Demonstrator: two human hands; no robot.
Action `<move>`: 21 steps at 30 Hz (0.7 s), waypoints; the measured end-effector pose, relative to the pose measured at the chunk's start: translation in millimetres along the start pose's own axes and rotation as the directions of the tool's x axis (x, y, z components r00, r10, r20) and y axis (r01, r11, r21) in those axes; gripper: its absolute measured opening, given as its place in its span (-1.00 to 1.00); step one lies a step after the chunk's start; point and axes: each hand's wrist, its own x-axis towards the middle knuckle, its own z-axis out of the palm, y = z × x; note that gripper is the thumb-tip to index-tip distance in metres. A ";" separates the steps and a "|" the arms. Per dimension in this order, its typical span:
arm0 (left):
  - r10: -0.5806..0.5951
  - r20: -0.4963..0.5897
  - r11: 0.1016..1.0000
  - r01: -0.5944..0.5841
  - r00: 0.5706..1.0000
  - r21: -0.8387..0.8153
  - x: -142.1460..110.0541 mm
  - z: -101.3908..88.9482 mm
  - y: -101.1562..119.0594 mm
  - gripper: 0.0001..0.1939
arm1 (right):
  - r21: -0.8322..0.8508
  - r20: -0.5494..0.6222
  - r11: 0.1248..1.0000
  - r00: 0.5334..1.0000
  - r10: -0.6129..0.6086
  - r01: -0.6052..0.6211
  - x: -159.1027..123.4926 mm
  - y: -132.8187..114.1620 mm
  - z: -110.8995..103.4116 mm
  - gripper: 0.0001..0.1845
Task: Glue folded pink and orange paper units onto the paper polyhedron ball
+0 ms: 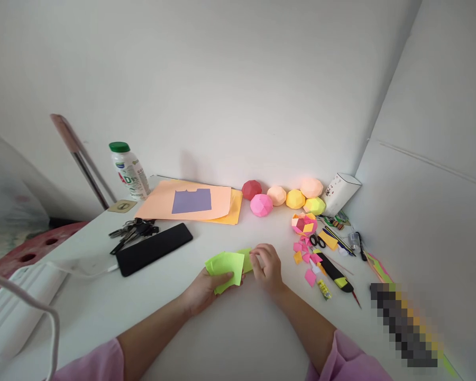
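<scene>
In the middle of the white table, my left hand (208, 291) holds several bright green paper pieces (227, 267), fanned out, with the thumb pressed on top. Just to the right, my right hand (267, 267) has its fingers pinched at the right end of another green paper piece (246, 256) that sticks out behind the others. Its fingertips partly cover that edge. Small pink paper pieces (310, 277) lie to the right of my right hand, beside a black and yellow utility knife (335, 272) and black-handled scissors (317, 241).
Faceted paper balls (261, 205) line the wall, with an open multicoloured one (303, 224) in front. Peach paper sheets (158, 203), a bottle (130, 172), keys (137, 228) and a black power bank (154, 248) with a cable are on the left. A white cylinder (342, 193) leans back right.
</scene>
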 end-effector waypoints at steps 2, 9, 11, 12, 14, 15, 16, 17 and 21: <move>0.010 0.024 0.999 -0.011 1.000 0.031 0.4 -0.1 -1.5 -0.67 | 0.005 0.039 0.996 0.995 -0.093 0.093 -3.4 -5.6 2.0 -0.78; 0.040 0.085 0.999 -0.037 0.996 -0.038 2.0 -1.0 -1.2 -0.68 | -0.110 0.003 0.994 1.000 -0.005 0.005 -1.1 11.9 9.4 -0.65; 0.027 0.051 0.996 -0.023 0.998 -0.083 1.7 -0.4 0.7 -0.67 | -0.156 0.003 0.987 1.000 0.031 -0.030 1.3 17.7 8.0 -0.66; 0.020 0.027 0.995 -0.017 0.999 -0.095 1.6 0.0 1.5 -0.67 | -0.175 0.013 0.984 0.999 0.040 -0.037 2.2 19.2 7.0 -0.68; 0.011 -0.011 0.995 -0.012 1.000 -0.095 1.4 0.9 2.7 -0.67 | -0.204 0.035 0.978 0.998 0.050 -0.042 3.3 20.1 5.5 -0.71; 0.010 -0.017 0.996 -0.012 1.000 -0.093 1.3 1.3 3.1 -0.67 | -0.214 0.044 0.976 0.998 0.054 -0.043 3.5 19.9 5.0 -0.72; 0.013 -0.017 0.996 -0.014 1.000 -0.092 1.3 1.6 3.4 -0.68 | -0.222 0.050 0.974 0.997 0.056 -0.044 3.6 19.5 4.8 -0.73; 0.018 -0.013 0.996 -0.019 1.000 -0.091 1.3 1.9 3.6 -0.68 | -0.228 0.054 0.973 0.997 0.057 -0.043 3.6 19.2 4.8 -0.74; 0.058 0.026 0.996 -0.056 0.998 -0.074 1.2 2.2 3.6 -0.72 | -0.225 0.051 0.974 0.998 0.041 -0.028 3.1 19.7 5.7 -0.75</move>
